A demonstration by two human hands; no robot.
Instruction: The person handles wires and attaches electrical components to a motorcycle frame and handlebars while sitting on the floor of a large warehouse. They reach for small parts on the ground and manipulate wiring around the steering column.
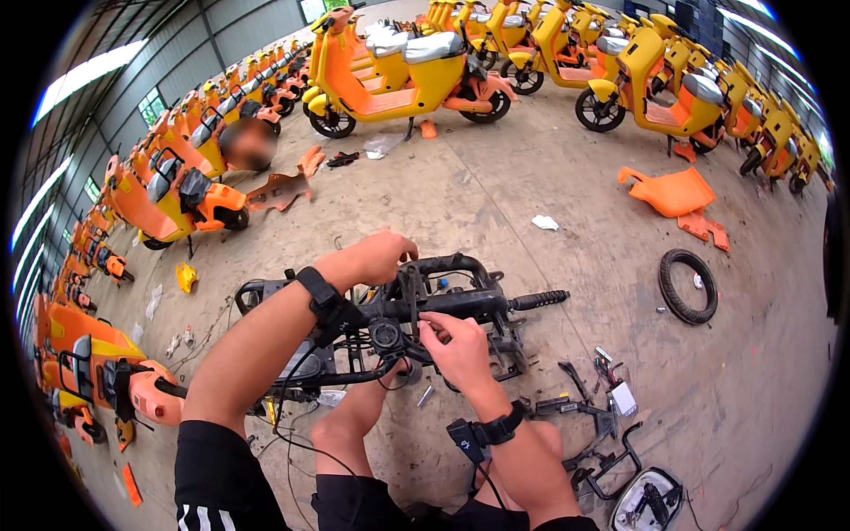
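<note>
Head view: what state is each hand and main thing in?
Scooter frame: bare, without outer bodywork.
Left hand: bent over the frame, grip unclear.
Right hand: partly curled, at the frame's tube.
Black tire: lying flat, no wheel inside.
Orange panel: detached, lying loose.
Top-centre yellow scooter: upright, stand down.

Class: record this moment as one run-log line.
left hand: at black frame, far side | right hand: at frame, nearer side | black tyre: flat on floor
</note>
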